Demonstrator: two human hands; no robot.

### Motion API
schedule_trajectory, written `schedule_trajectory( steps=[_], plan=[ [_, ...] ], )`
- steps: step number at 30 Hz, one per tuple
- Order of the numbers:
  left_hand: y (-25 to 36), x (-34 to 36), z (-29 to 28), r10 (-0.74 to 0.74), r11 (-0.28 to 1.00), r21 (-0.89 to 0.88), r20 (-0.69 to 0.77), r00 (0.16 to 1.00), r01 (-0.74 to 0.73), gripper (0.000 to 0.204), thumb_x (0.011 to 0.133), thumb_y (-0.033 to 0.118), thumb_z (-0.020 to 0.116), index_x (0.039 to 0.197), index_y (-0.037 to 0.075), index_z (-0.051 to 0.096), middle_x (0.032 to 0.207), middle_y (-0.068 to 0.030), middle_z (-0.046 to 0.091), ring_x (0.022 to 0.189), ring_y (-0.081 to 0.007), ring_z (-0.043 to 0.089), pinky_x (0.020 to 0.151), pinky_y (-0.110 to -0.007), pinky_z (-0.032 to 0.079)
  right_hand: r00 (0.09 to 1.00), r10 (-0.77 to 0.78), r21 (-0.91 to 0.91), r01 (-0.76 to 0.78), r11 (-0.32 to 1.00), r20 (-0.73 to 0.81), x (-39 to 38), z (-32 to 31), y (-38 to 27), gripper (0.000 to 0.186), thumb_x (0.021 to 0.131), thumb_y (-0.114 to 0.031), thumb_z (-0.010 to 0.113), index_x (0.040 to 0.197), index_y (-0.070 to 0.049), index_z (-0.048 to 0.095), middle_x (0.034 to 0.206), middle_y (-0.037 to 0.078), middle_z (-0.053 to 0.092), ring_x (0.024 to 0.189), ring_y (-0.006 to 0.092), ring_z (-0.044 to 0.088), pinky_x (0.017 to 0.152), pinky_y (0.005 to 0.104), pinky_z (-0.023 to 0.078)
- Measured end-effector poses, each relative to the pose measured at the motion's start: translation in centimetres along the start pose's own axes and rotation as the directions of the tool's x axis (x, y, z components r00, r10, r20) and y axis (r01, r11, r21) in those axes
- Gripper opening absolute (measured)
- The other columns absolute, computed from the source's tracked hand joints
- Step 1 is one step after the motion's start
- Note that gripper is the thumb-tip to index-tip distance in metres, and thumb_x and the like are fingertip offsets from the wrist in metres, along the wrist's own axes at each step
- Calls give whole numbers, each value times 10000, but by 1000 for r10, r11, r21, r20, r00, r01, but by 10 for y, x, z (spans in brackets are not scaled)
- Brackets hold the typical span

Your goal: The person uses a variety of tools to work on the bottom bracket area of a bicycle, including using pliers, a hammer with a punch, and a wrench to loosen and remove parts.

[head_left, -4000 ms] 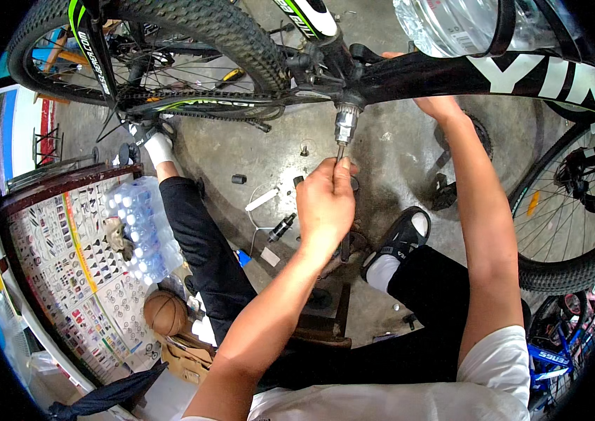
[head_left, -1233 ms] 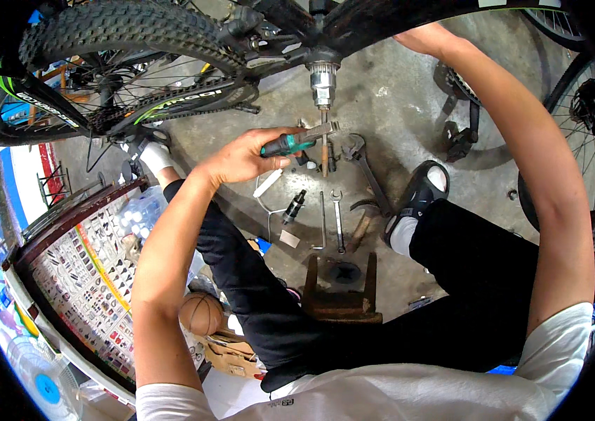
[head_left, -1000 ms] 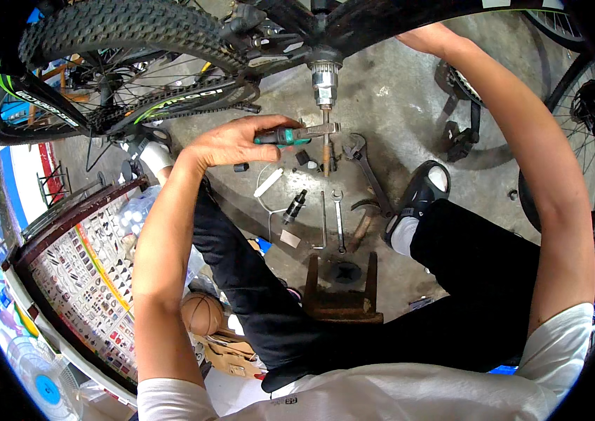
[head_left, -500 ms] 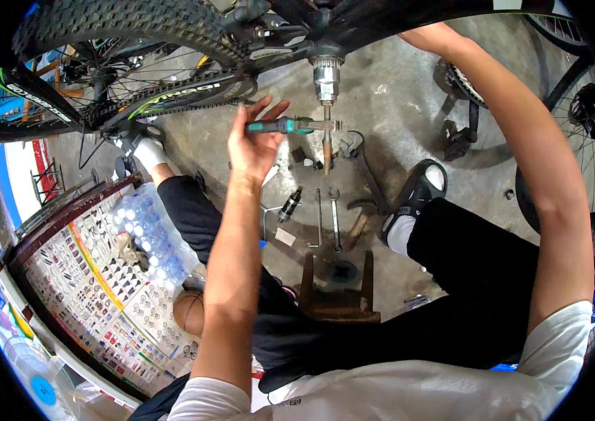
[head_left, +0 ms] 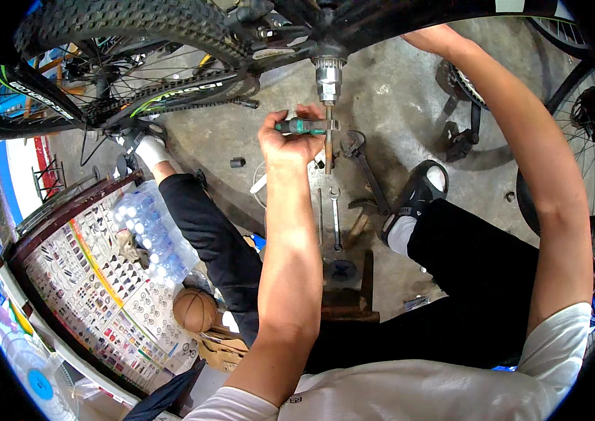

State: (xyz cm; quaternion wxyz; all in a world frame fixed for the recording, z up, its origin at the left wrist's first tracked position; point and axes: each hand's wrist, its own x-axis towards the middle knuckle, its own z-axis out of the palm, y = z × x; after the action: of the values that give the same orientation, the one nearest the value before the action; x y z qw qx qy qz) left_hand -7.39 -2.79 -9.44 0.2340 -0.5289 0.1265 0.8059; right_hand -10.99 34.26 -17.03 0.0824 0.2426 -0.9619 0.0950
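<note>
My left hand (head_left: pixel 289 140) is closed round a green-and-black handled tool (head_left: pixel 301 126), palm upward. The tool's flat steel head meets a thin metal rod (head_left: pixel 328 158), which hangs from a silver splined fitting (head_left: pixel 328 78) at the bottom bracket of a black bicycle frame (head_left: pixel 329 31). At upper right, my right hand (head_left: pixel 425 38) reaches to the frame's long tube, with its fingertips mostly hidden there.
On the concrete floor lie an adjustable wrench (head_left: pixel 371 182), a spanner (head_left: pixel 335 217), a hammer (head_left: pixel 359 224) and a detached crankset (head_left: pixel 461 137). Wheels flank me. Left are bottled water (head_left: pixel 150 231), a basketball (head_left: pixel 194 309) and a printed-sheet board (head_left: pixel 94 295). My feet stand either side.
Since four seconds ago, my left hand has taken up the green-handled tool. Over the last second its forearm has swung rightward and upright, turning the palm up and closing in on the rod.
</note>
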Motion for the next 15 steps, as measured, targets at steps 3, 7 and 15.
schedule_trajectory(
  steps=[3, 7, 15],
  plan=[
    [9, -5, 8, 228, 966, 139, -75, 971, -216, 173, 799, 152, 605, 896, 71, 487, 763, -76, 519, 703, -248, 531, 717, -466, 490, 1000, 26, 22, -27, 999, 12, 6, -8, -6, 418, 989, -241, 569, 1327, -4, 633, 1397, 226, 598, 1337, 378, 518, 1155, 461, 391],
    [16, -20, 26, 426, 896, 155, -42, 904, -415, 169, 779, 173, 628, 791, 144, 462, 680, -17, 442, 600, -205, 464, 621, -392, 427, 999, 48, 48, -49, 998, 18, 7, -20, -14, 413, 990, -240, 571, 1325, -7, 634, 1394, 223, 600, 1334, 376, 519, 1152, 461, 393],
    [4, -67, 53, 787, 533, 239, 213, 579, -812, 125, 782, 119, 599, 727, 92, 489, 640, -49, 479, 561, -226, 510, 577, -380, 444, 992, 105, 94, -111, 989, 63, 20, -38, -17, 404, 991, -237, 574, 1321, -12, 637, 1390, 217, 603, 1328, 372, 522, 1147, 461, 395]
  ],
)
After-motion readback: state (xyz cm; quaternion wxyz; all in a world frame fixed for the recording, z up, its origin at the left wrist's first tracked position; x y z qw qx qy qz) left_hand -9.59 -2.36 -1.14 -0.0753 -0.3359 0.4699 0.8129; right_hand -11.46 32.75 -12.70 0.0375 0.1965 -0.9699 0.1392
